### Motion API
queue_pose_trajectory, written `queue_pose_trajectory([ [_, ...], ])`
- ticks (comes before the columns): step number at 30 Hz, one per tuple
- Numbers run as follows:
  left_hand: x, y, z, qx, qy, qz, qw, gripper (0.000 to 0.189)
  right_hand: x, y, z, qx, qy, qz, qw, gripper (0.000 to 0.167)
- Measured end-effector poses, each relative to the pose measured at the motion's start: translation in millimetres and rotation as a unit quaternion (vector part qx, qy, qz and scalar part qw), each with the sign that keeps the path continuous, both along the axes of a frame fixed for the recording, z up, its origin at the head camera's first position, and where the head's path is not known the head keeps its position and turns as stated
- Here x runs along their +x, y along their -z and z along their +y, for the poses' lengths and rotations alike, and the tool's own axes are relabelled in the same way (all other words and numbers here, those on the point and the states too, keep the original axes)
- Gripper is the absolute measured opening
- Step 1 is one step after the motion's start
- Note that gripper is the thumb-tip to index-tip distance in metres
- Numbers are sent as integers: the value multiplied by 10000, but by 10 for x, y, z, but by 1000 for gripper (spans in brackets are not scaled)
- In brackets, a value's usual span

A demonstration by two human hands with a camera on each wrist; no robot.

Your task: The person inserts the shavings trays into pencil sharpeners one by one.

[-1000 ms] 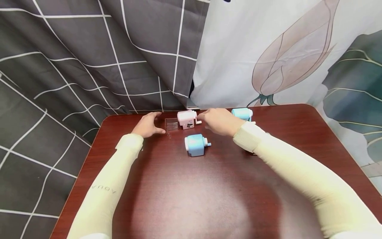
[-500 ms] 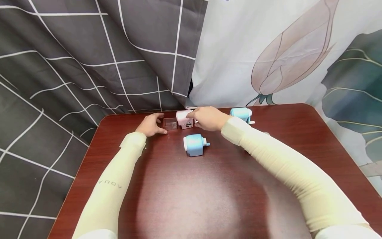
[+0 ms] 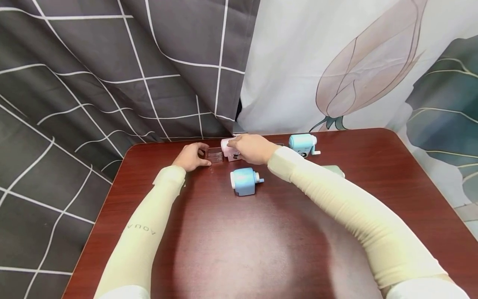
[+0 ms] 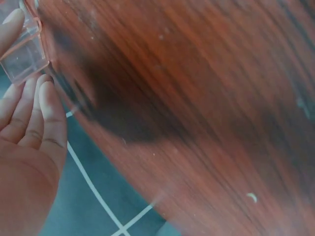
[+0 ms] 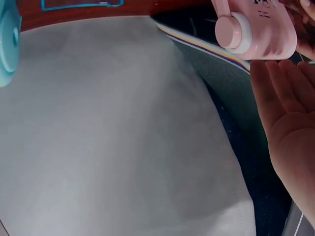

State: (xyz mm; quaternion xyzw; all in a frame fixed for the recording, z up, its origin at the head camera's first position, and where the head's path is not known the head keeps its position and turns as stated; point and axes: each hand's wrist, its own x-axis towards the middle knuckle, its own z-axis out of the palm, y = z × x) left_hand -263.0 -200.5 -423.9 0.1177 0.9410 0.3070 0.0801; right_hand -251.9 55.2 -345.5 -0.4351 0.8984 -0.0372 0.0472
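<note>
A pink hand-crank pencil sharpener (image 3: 234, 155) stands near the back edge of the table. My right hand (image 3: 254, 149) reaches over it and holds it, hiding its crank side in the head view. In the right wrist view, straight fingers (image 5: 275, 81) lie against the pink body (image 5: 270, 29). Just left of it is a clear shavings drawer (image 3: 215, 155), apart from the sharpener or only partly in it; I cannot tell. My left hand (image 3: 189, 157) holds the drawer's left end, thumb in front and fingers behind. Its fingertips meet the clear plastic (image 4: 24, 56) in the left wrist view.
A blue pencil sharpener (image 3: 244, 182) stands in front of the pink one. A light-blue sharpener (image 3: 301, 143) stands at the back right. A pale green object (image 3: 335, 170) is partly hidden by my right sleeve. Curtains (image 3: 179, 99) hang behind the table (image 3: 246, 232).
My right hand has moved left from beside the crank onto the pink sharpener. My left hand has edged right, closing on the clear drawer. The green object has come into view.
</note>
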Motion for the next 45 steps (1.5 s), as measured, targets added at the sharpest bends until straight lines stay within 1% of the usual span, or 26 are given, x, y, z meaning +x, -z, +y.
queue_pose_trajectory([
  [3, -5, 9, 6, 30, -23, 11, 10000, 57, -16, 17, -31, -2, 169, -8, 9999, 43],
  [7, -22, 13, -4, 4, -74, 112, 9999, 55, -40, 44, -47, -40, 342, 80, 9994, 41],
  [10, -16, 6, -18, 26, -166, 144, 9998, 54, -52, 54, -53, -94, 375, 195, 9991, 37],
  [15, 7, -2, -37, 48, -238, 121, 9996, 54, -75, 82, -71, -144, 419, 350, 9984, 25],
  [23, 0, 10, -1, 99, -148, 134, 9998, 54, -135, 128, -43, -185, 500, 490, 9974, 17],
  [34, 23, 25, 36, 188, -163, 91, 9996, 53, -183, 191, -24, -296, 711, 430, 9961, 20],
  [40, 33, 46, 53, 168, -175, 40, 9997, 53, -201, 227, -50, -384, 862, 456, 9945, 16],
  [45, 23, 33, 79, 137, -146, 114, 9997, 55, -218, 234, -60, -468, 1039, 397, 9927, 14],
])
